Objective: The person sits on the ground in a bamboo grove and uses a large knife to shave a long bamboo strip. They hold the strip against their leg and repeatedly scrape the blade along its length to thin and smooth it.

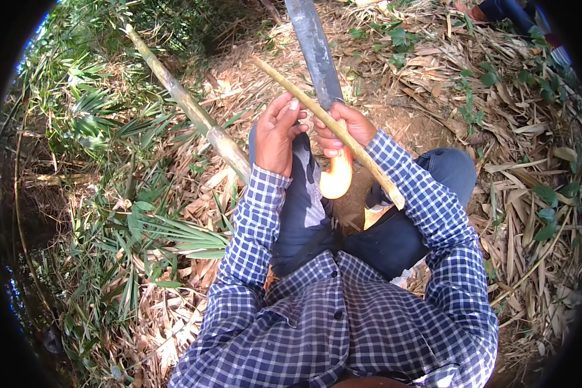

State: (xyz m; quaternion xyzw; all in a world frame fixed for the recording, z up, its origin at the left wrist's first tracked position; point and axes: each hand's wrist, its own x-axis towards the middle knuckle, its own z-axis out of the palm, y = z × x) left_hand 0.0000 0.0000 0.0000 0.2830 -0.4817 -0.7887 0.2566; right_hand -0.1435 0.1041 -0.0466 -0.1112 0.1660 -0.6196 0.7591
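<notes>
Right hand (344, 129) grips machete (317, 52) w/ thin stick (330, 126); left hand (277, 132) half-open (touching stick), thick bamboo (187, 103) just left.

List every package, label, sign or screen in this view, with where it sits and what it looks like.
None in view: only a long grey machete blade with a pale orange handle, a thin tan bamboo stick at the left hand and right hand, and dry leaf litter.

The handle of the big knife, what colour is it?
Pale orange-yellow; the curved handle of the grey-bladed big knife shows best in the head view.
</notes>
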